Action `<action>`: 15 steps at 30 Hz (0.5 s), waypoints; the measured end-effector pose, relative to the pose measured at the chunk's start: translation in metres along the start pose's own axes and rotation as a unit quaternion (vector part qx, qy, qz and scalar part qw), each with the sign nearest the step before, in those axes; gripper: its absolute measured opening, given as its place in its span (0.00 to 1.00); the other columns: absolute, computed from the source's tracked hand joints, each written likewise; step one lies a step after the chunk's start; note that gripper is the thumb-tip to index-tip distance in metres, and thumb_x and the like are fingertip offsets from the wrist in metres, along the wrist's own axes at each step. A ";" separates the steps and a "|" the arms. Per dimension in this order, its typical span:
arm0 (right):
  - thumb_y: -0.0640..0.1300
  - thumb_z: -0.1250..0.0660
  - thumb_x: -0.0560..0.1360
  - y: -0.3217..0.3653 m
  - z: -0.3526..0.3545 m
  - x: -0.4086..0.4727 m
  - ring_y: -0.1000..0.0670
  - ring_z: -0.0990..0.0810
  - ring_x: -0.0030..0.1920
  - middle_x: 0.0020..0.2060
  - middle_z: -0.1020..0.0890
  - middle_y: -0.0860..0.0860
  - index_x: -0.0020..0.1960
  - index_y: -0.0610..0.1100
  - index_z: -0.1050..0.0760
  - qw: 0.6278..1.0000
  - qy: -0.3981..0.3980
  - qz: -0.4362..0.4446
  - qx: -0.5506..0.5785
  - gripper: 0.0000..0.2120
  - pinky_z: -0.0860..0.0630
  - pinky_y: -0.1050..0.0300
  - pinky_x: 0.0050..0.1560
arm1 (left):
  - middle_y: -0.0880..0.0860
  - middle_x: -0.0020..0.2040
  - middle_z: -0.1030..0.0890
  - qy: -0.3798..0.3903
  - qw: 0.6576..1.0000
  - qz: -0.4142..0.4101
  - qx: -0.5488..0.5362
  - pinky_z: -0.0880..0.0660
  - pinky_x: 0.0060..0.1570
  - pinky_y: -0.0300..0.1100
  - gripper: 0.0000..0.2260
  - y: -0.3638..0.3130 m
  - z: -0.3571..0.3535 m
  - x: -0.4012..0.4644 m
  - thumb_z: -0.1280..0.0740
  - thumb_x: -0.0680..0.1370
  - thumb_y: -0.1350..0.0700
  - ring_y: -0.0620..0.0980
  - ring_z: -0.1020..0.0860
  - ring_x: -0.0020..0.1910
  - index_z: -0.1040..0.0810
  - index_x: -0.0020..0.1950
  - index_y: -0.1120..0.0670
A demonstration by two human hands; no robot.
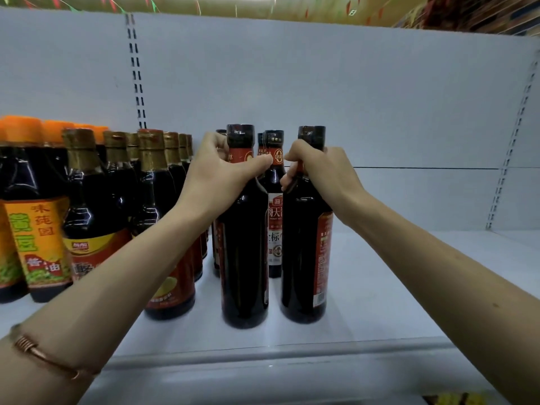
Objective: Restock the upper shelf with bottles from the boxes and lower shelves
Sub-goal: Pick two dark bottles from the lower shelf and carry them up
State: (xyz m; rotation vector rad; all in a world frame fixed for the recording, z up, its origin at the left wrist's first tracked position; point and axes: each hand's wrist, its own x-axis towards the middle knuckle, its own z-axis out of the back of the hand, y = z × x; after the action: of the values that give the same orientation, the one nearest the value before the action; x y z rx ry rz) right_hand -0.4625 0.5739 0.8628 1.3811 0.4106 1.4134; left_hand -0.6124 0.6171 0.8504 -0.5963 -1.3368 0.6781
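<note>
2 dark sauce bottles stand upright on the upper shelf (380, 287), necks clamped in the left grip (216, 168) and right grip (318, 168); its right half looks unfilled.

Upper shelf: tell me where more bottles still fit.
The shelf is bare right of the bottle in the right hand, out to the right upright. A bare strip runs along the front edge. Left of the left hand it is crowded with gold-capped bottles.
</note>
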 end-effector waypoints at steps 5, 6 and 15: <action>0.48 0.36 0.75 -0.008 -0.004 -0.007 0.51 0.21 0.36 0.33 0.15 0.49 0.36 0.41 0.21 1.000 -0.011 0.021 0.017 0.14 0.22 0.50 0.45 | 0.60 0.43 0.18 -0.030 0.999 -0.029 0.004 0.22 0.50 0.60 0.28 -0.004 0.007 -0.013 0.23 0.65 0.41 0.62 0.19 0.46 0.24 0.51 0.62; 0.49 0.36 0.75 -0.009 -0.005 -0.008 0.53 0.21 0.35 0.33 0.15 0.50 0.37 0.41 0.21 0.999 -0.019 0.026 0.010 0.14 0.23 0.53 0.43 | 0.60 0.43 0.18 -0.026 0.999 -0.029 0.008 0.22 0.50 0.60 0.28 -0.004 0.008 -0.015 0.24 0.65 0.40 0.62 0.19 0.45 0.24 0.50 0.61; 0.50 0.36 0.75 -0.016 -0.002 -0.006 0.51 0.17 0.40 0.36 0.15 0.52 0.39 0.42 0.21 0.997 -0.027 0.048 -0.044 0.13 0.21 0.48 0.49 | 0.52 0.47 0.15 0.012 0.999 0.045 -0.023 0.22 0.57 0.53 0.13 -0.007 0.005 -0.024 0.31 0.76 0.45 0.52 0.16 0.49 0.17 0.52 0.53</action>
State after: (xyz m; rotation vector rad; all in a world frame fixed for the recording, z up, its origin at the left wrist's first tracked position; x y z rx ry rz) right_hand -0.4587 0.5755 0.8455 1.3786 0.2464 1.4519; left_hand -0.6189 0.5944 0.8400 -0.7026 -1.3114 0.7119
